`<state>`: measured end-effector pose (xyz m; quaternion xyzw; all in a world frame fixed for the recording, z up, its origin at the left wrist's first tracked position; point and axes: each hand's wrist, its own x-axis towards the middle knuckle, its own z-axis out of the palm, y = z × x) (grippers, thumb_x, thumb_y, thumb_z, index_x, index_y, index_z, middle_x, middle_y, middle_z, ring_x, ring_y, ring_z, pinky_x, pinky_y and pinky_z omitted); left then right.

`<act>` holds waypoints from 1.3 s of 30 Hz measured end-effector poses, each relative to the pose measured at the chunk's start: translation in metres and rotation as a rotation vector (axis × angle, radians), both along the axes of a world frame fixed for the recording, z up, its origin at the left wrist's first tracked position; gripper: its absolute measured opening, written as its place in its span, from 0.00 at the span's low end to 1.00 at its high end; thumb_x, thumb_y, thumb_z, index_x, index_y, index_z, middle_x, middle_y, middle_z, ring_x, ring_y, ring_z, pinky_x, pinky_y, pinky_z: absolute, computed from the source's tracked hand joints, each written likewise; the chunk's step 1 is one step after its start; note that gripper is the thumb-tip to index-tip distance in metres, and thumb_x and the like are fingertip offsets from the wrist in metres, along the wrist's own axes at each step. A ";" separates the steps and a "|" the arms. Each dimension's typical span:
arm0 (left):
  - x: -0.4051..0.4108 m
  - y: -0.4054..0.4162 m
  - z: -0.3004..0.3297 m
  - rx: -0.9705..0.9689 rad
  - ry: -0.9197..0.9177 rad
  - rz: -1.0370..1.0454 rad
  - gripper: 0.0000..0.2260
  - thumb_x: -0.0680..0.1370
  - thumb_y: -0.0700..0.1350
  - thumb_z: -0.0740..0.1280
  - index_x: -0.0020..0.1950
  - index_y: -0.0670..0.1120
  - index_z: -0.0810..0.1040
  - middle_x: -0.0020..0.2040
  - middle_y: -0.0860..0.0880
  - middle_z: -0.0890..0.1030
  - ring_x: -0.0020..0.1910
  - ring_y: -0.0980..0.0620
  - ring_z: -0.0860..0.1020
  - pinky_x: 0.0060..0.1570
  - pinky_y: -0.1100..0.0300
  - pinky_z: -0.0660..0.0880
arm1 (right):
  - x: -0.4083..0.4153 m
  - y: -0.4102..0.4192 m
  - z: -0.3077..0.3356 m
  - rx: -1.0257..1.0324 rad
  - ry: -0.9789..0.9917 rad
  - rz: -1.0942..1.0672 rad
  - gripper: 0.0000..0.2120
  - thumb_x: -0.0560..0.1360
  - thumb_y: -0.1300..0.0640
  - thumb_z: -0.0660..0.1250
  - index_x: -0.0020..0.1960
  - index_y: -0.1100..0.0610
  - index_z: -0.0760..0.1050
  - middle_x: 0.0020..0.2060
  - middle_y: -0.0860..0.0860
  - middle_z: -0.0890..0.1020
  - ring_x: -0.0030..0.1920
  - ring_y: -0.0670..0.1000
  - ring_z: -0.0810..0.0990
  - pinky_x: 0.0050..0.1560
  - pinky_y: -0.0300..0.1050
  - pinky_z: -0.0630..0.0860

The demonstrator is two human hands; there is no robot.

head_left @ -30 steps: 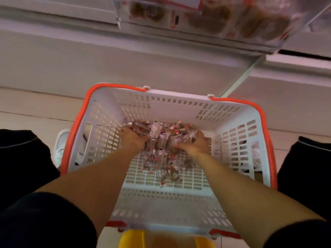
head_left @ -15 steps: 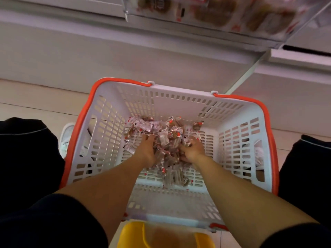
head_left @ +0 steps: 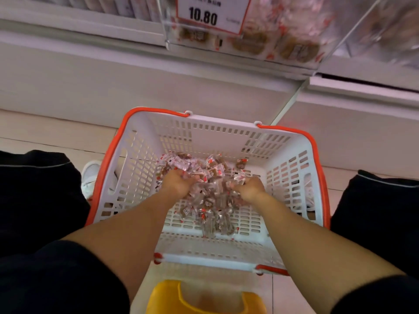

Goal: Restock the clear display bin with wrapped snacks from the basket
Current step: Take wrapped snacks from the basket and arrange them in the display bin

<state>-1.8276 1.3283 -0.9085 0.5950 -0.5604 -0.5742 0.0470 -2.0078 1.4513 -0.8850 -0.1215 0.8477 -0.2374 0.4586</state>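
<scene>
nearest the viewer, a yellow stool [head_left: 204, 298] sits between the person's knees, both legs in black trousers. beyond it, on the tiled floor, stands a white slotted shopping basket [head_left: 292, 175] with an orange rim. two bare forearms reach down into it.

the left hand [head_left: 178, 183] and the right hand [head_left: 250, 189] are sunk into a heap of small wrapped snacks [head_left: 210, 200], fingers curled inward and closed over a shared double handful, one hand on each side of the pile. the fingertips are buried, so exactly how tight they close cannot be seen. more snacks lie loose on the basket floor, mostly toward its far half.

the snacks look light, each in a clear, crinkly, slick wrapper, so they will likely slide and spill from the edges of any grab. scooping from underneath with both palms cupped together seems the safest hold.

farther away and higher, the clear display bin [head_left: 283, 44] juts from a white shelf, brown snacks visible through it, a price card reading 10.80 [head_left: 207, 14] on its front.
</scene>
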 end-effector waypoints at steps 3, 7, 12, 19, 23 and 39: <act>0.004 0.000 0.013 0.207 0.067 -0.066 0.20 0.70 0.58 0.73 0.45 0.40 0.81 0.33 0.43 0.84 0.24 0.49 0.79 0.29 0.55 0.80 | -0.006 0.002 0.021 0.048 -0.056 0.059 0.14 0.78 0.62 0.70 0.59 0.68 0.73 0.52 0.61 0.81 0.50 0.61 0.84 0.53 0.59 0.82; 0.003 0.000 0.035 0.222 0.107 -0.178 0.24 0.70 0.65 0.69 0.49 0.45 0.81 0.25 0.49 0.77 0.21 0.53 0.71 0.20 0.62 0.67 | -0.023 0.001 0.072 0.045 -0.060 0.216 0.12 0.77 0.63 0.71 0.58 0.68 0.75 0.52 0.61 0.80 0.47 0.57 0.84 0.46 0.54 0.84; -0.021 -0.015 0.107 0.164 0.242 -0.231 0.21 0.73 0.61 0.70 0.51 0.43 0.79 0.24 0.51 0.75 0.21 0.56 0.73 0.21 0.65 0.70 | -0.042 -0.015 0.172 -0.029 -0.182 0.547 0.14 0.78 0.61 0.69 0.57 0.72 0.76 0.47 0.65 0.83 0.40 0.51 0.84 0.37 0.40 0.82; -0.046 -0.041 0.279 0.253 0.581 -0.389 0.09 0.79 0.49 0.66 0.42 0.46 0.79 0.34 0.50 0.83 0.33 0.54 0.83 0.31 0.65 0.79 | -0.047 -0.022 0.315 -0.393 -0.101 0.568 0.12 0.73 0.56 0.73 0.42 0.66 0.78 0.37 0.60 0.79 0.42 0.55 0.85 0.37 0.42 0.82; -0.051 -0.022 0.333 0.076 0.671 -0.242 0.16 0.83 0.52 0.58 0.41 0.44 0.72 0.28 0.49 0.76 0.25 0.54 0.75 0.24 0.65 0.72 | -0.035 -0.020 0.343 -0.627 -0.031 0.459 0.22 0.74 0.57 0.73 0.57 0.75 0.73 0.31 0.58 0.75 0.41 0.54 0.86 0.37 0.43 0.82; -0.063 -0.029 0.359 0.005 0.793 -0.099 0.04 0.81 0.46 0.63 0.49 0.46 0.71 0.41 0.45 0.78 0.27 0.55 0.75 0.25 0.64 0.71 | -0.047 -0.028 0.388 -0.900 0.338 0.553 0.08 0.65 0.53 0.74 0.41 0.55 0.84 0.29 0.50 0.82 0.27 0.44 0.78 0.29 0.37 0.76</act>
